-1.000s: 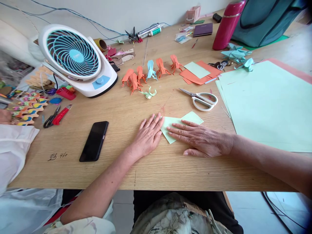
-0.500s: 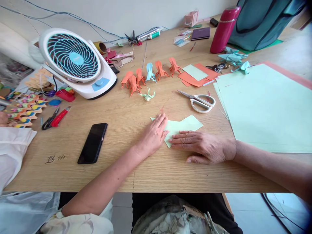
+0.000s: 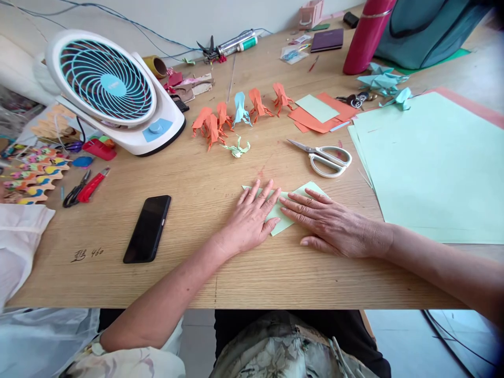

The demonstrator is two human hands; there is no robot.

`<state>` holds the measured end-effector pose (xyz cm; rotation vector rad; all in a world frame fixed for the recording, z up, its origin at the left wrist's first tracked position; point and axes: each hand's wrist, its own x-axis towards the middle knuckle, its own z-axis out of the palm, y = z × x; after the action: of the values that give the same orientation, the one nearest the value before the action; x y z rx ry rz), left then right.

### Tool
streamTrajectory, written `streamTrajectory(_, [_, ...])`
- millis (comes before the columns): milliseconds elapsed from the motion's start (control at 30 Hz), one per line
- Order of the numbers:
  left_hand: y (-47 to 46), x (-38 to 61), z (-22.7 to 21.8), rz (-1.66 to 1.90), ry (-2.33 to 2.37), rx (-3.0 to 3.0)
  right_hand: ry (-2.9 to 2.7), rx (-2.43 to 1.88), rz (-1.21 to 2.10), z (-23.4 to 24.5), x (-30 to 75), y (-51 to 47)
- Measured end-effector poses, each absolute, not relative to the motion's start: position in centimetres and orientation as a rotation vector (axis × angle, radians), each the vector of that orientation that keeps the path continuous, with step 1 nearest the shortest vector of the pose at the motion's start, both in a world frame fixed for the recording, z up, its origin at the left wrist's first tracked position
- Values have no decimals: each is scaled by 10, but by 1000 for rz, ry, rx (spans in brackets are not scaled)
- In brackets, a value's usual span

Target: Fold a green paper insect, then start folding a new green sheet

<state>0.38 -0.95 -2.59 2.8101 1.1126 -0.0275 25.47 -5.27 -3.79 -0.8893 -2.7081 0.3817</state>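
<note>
A folded piece of light green paper (image 3: 282, 224) lies flat on the wooden table, largely covered by both hands. My left hand (image 3: 252, 219) rests palm down on its left part, fingers spread. From the right, my right hand (image 3: 326, 223) presses flat on the other part, its fingers stretched out and its thumb on the table. The fingertips of the two hands nearly meet over the paper. Just beyond my right hand lie scissors (image 3: 328, 161) with white handles. Small folded orange paper figures (image 3: 211, 128) stand farther back, with a blue one (image 3: 241, 110) among them.
A white fan (image 3: 159, 134) stands at the back left, above a black phone (image 3: 147, 229). Large green sheets (image 3: 437, 168) cover the right side. Behind them are a magenta bottle (image 3: 366, 39) and a teal bag (image 3: 427, 34). Another person's white sleeve (image 3: 23, 241) shows at left.
My left hand's fingers have spread apart. My right hand has moved up and slightly right over the paper, its fingers fanning out. The view has shifted a little.
</note>
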Motion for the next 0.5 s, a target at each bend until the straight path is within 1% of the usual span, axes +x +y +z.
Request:
streamTrajectory(367, [-7, 6, -18, -148, 1090, 2750, -2790, -841, 433, -31, 259, -55])
streamTrajectory(500, [-5, 5, -18, -168, 1078, 2738, -2750, -891, 457, -22, 265, -74])
